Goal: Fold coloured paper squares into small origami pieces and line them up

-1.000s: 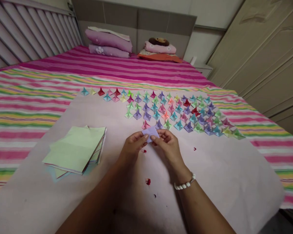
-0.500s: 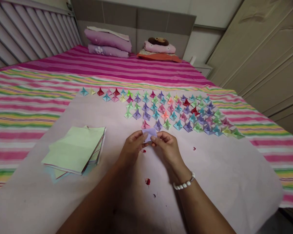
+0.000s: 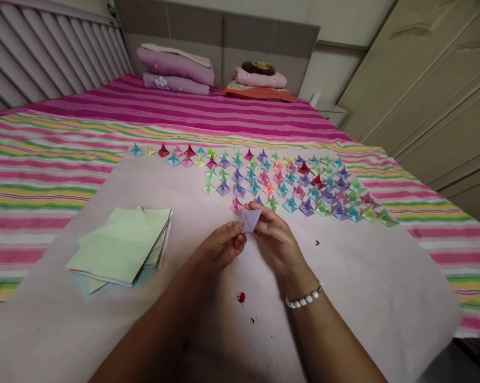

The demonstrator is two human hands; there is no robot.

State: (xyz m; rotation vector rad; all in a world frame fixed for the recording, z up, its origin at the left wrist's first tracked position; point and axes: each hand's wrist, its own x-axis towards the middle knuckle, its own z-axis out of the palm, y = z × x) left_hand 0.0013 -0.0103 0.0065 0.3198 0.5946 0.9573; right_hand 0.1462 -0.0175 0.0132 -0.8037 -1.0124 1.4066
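A small folded piece of purple paper (image 3: 251, 219) is held up between both hands, a diagonal crease line showing on its face. My left hand (image 3: 224, 243) pinches its lower left corner between thumb and fingers. On the other side, my right hand (image 3: 277, 236) has its fingers behind the right edge; a white bead bracelet (image 3: 305, 299) circles that wrist. Just beyond the hands stand rows of small folded paper shapes (image 3: 291, 205) in many colours. To the left lies a stack of square paper sheets (image 3: 122, 244), light green on top.
A large pale sheet (image 3: 363, 298) covers the near part of the bed over a striped cloth (image 3: 36, 202). Red scraps (image 3: 241, 297) lie on it. Folded purple bedding (image 3: 176, 69) and a pink pile (image 3: 260, 78) rest by the headboard. A wardrobe (image 3: 435, 96) stands at right.
The purple paper has been turned, from a flat-looking square to a pointed shape with a diagonal line. My right hand has shifted its fingers up behind it, and my left hand has moved slightly lower.
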